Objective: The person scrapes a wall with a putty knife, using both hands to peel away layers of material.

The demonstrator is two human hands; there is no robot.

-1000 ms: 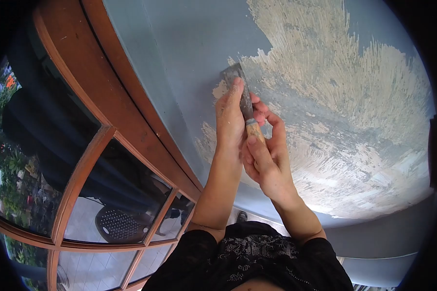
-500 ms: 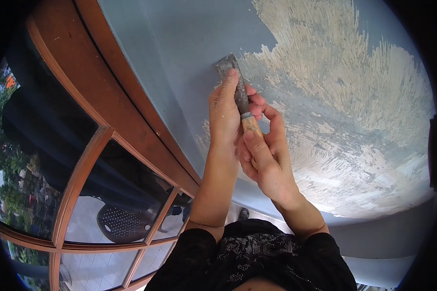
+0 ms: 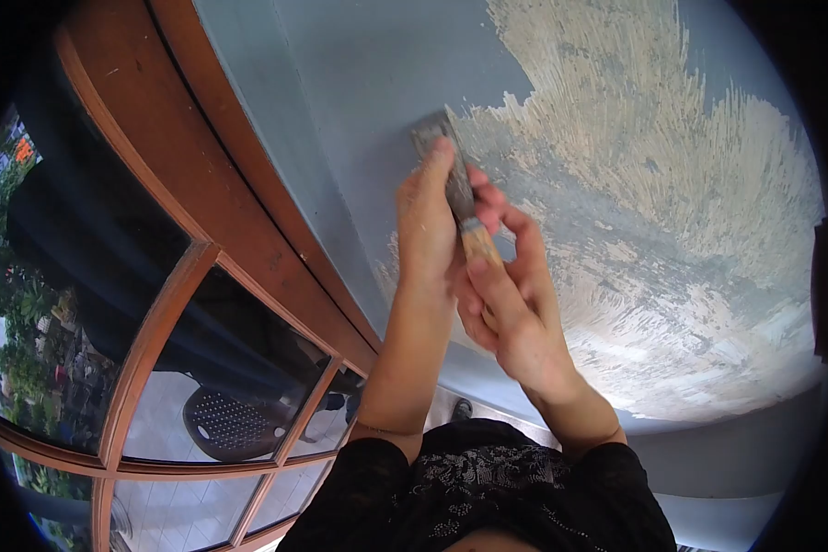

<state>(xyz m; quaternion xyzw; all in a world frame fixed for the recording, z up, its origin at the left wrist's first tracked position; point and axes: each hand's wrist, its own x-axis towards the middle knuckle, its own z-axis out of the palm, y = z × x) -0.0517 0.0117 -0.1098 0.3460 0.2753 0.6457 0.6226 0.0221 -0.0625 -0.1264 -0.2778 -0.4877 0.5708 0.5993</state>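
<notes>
A scraper [image 3: 463, 195] with a grey metal blade and a pale wooden handle is held at a slant in front of the wall. My left hand [image 3: 423, 216] is closed around the blade, thumb lying along its flat near the wide end and fingertips showing past the far side. Lower down, my right hand [image 3: 513, 317] grips the wooden handle, its thumb pressed on top. Behind the blade is the blue-grey wall [image 3: 359, 92], and right of it spreads a rough, pale scraped patch [image 3: 607, 138]. Light specks dot my left hand.
Along the left runs a brown wooden frame [image 3: 202, 156] with glass panes. Through the glass, a dark perforated chair back [image 3: 235, 423] and greenery [image 3: 32, 340] show. A dark shoe [image 3: 463, 408] is on the floor below. At the right edge is a dark object [image 3: 821, 290].
The scraper and my right hand have shifted slightly down and to the right. My left hand has barely moved, and both hands keep their hold.
</notes>
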